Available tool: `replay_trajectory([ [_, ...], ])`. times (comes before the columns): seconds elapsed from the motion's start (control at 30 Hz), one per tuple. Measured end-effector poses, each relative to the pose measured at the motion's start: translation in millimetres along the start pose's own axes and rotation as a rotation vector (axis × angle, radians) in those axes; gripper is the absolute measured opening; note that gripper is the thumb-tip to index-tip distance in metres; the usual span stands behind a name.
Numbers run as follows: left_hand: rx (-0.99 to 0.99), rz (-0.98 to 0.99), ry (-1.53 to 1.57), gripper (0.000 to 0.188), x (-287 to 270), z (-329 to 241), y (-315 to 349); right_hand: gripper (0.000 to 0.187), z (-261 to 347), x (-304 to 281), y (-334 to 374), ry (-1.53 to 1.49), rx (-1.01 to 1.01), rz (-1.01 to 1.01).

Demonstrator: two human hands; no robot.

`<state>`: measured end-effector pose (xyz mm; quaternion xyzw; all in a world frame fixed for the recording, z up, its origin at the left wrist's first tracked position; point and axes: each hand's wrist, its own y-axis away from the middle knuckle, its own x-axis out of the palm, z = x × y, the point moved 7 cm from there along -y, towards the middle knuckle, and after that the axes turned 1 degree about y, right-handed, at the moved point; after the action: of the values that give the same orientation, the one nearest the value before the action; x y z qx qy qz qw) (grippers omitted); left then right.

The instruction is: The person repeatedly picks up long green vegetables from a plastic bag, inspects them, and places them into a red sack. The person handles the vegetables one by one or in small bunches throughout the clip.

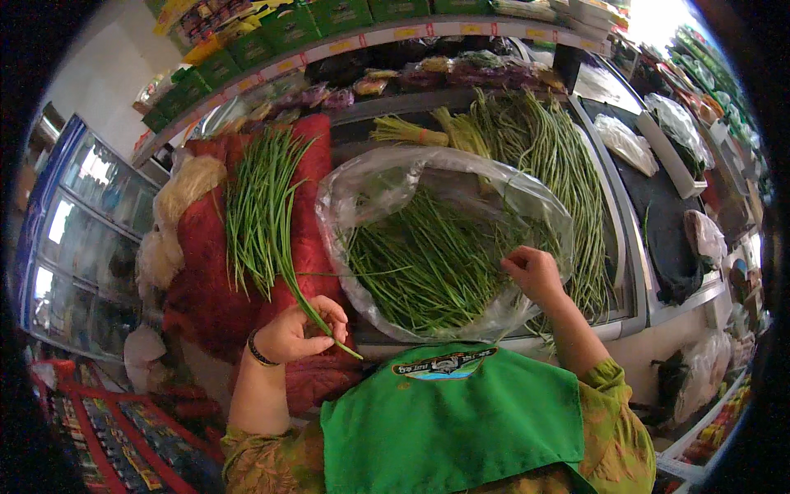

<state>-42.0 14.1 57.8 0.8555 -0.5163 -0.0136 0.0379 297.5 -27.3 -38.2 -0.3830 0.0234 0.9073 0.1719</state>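
Note:
My left hand (303, 331), with a dark band on its wrist, is closed around the pale lower ends of a few long green chives (306, 300). Their tips reach up toward a loose pile of chives (262, 210) lying on a dark red cloth (317, 177). To the right, a wide clear plastic bag (336, 284) stands with its mouth turned open, and many tangled chives (424, 263) fill it. Over the bag's right part, my right hand (535, 276) has its fingers pinched together; whether a thin stalk is between them I cannot make out.
Long beans (568, 181) hang over the display behind the bag, beside tied yellowish bundles (410, 132). A shelf of green boxes (341, 15) crosses the far side. Glass-fronted fridges (86, 222) stand at left. A roll of plastic (671, 156) lies on the counter at right.

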Motion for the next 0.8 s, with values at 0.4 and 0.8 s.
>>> replay_trajectory([
  [0.4, -0.011, 0.145, -0.088, 0.028, 16, -10, 2, 0.020, 80, 54, -9, -0.431, -0.123, 0.459],
  [0.8, -0.159, 0.298, -0.380, 0.032, 38, -4, -8, 0.048, 208, 82, -37, -1.488, 0.075, 0.887],
])
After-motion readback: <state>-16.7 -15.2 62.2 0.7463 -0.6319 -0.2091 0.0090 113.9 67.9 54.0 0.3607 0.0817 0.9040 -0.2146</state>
